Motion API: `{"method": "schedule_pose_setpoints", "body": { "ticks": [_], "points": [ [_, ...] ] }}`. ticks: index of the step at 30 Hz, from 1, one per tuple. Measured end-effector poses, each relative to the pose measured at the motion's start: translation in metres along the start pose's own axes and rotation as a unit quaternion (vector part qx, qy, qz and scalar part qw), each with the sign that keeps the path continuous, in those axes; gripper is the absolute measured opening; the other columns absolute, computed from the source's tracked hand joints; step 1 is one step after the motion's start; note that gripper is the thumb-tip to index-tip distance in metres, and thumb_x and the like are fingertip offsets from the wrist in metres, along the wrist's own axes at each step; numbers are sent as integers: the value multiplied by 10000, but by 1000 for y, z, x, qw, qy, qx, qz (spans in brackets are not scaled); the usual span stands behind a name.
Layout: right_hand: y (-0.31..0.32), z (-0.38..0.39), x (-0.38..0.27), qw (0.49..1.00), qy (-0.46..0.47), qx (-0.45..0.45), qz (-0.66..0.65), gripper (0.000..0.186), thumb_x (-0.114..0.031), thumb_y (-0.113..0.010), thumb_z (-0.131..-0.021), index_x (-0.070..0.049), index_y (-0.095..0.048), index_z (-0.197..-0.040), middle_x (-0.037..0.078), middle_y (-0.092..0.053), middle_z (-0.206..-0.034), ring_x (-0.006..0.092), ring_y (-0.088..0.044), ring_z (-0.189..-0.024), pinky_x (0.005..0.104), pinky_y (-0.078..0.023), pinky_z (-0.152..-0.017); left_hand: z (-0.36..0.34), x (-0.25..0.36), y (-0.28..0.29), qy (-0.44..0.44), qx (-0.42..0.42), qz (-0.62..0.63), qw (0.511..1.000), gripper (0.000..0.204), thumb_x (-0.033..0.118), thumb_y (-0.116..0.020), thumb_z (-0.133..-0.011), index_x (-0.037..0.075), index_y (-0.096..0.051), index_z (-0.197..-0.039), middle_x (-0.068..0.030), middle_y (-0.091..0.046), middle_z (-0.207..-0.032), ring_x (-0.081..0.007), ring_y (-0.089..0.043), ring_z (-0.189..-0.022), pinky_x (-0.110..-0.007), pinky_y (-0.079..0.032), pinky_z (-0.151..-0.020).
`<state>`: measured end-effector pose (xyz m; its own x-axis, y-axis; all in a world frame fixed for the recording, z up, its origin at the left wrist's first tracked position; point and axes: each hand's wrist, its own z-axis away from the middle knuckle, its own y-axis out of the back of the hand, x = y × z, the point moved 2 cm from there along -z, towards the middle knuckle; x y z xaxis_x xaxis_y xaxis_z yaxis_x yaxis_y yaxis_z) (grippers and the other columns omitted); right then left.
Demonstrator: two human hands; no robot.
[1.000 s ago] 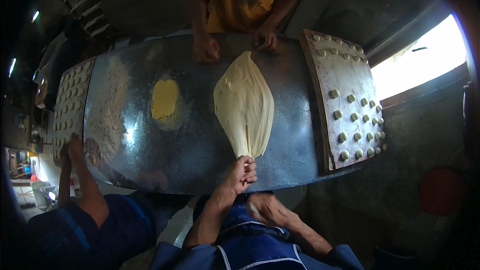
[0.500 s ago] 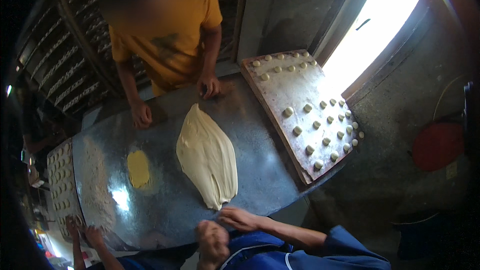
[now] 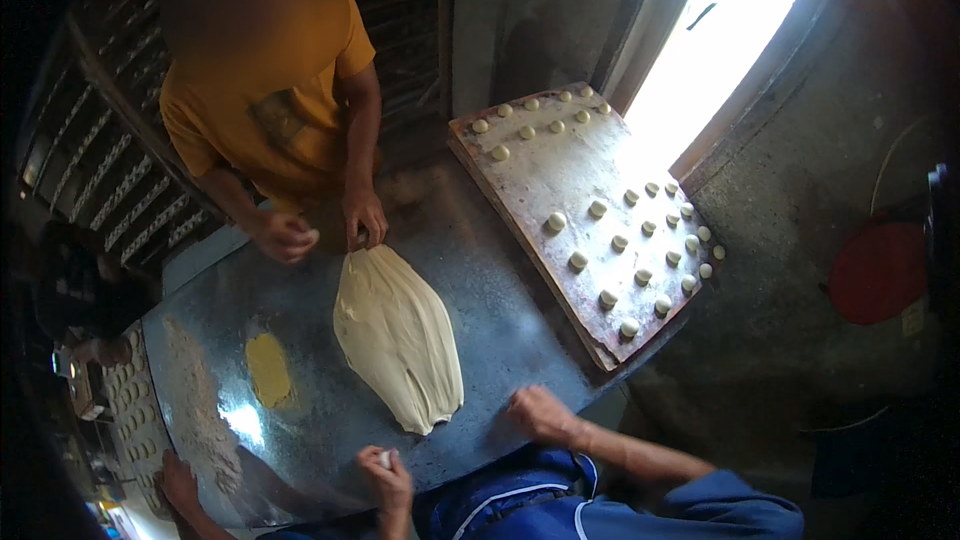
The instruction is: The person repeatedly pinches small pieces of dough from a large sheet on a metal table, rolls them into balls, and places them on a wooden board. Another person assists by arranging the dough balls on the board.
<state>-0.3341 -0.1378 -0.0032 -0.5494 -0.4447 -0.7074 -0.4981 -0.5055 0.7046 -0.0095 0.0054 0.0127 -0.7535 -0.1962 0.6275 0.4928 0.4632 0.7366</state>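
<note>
A large pale dough sheet [image 3: 400, 340], folded lengthwise, lies across the metal table [image 3: 330, 290]. Its narrower near end points toward me. Between the curled fingers of my left hand [image 3: 390, 485], at the near edge, sits a small white dough piece [image 3: 384, 459]. My right hand [image 3: 543, 414] is closed just right of the sheet's near end, apart from it; whatever its fingers may hold is hidden. Across the table, a person in a yellow shirt [image 3: 270, 120] has one hand [image 3: 365, 217] at the sheet's far tip. That person's other hand [image 3: 285, 237] pinches a small pale piece.
To the right, a floured board [image 3: 540, 200] carries several dough balls. A yellow patch [image 3: 268, 370] and scattered flour [image 3: 200, 410] lie left of the sheet. Another person's hand [image 3: 180, 485] is near a second tray [image 3: 135, 410] of dough balls at the left end.
My hands have drawn apart: the left moved left and down, the right moved right. The yellow-shirted person's hand has reached the sheet's far tip.
</note>
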Motion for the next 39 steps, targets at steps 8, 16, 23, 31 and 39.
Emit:
{"method": "schedule_pose_setpoints", "body": {
  "ticks": [8, 16, 23, 31, 39],
  "points": [
    [2, -31, -41, 997, 67, 21, 22, 272, -273, -597, -971, -10, -531, -1004, 188, -532, -963, 351, -540, -929, 451, -426, -822, -9, 13, -31, 10, 46, 27, 999, 265, 8, -624, -967, -26, -418, -1130, -205, -502, -1052, -348, -541, -948, -445, -462, -846],
    [24, -75, -57, 973, 109, 137, 152, 389, -379, -668, -918, -15, -532, -934, 179, -502, -905, 358, -505, -905, 469, -402, -767, -56, 30, -44, 102, 89, 37, 990, 205, -20, -578, -946, -10, -384, -1012, -173, -454, -954, -328, -492, -862, -447, -444, -831],
    [50, -69, -9, 982, 84, 64, 160, 235, -251, -614, -941, -35, -521, -941, 159, -495, -902, 323, -507, -902, 438, -401, -772, -65, -30, 14, 171, 58, -15, 983, 213, 31, -602, -957, -20, -414, -1042, -189, -481, -957, -354, -520, -891, -429, -457, -851],
    [53, -41, 6, 993, 31, -34, 110, 161, -160, -579, -952, -19, -547, -1023, 161, -519, -894, 340, -538, -832, 450, -450, -771, -22, -19, 16, 55, 65, -101, 991, 180, -32, -553, -973, -29, -396, -1062, -199, -460, -1026, -374, -521, -959, -463, -443, -888],
    [64, -9, 7, 981, 147, 73, 103, 184, -176, -660, -914, -45, -538, -956, 123, -503, -934, 284, -532, -887, 413, -434, -776, -42, 30, 50, 2, -186, -108, 977, 240, 6, -678, -771, -11, -610, -1001, -184, -542, -1050, -387, -566, -1020, -494, -473, -913]
  ]
}}
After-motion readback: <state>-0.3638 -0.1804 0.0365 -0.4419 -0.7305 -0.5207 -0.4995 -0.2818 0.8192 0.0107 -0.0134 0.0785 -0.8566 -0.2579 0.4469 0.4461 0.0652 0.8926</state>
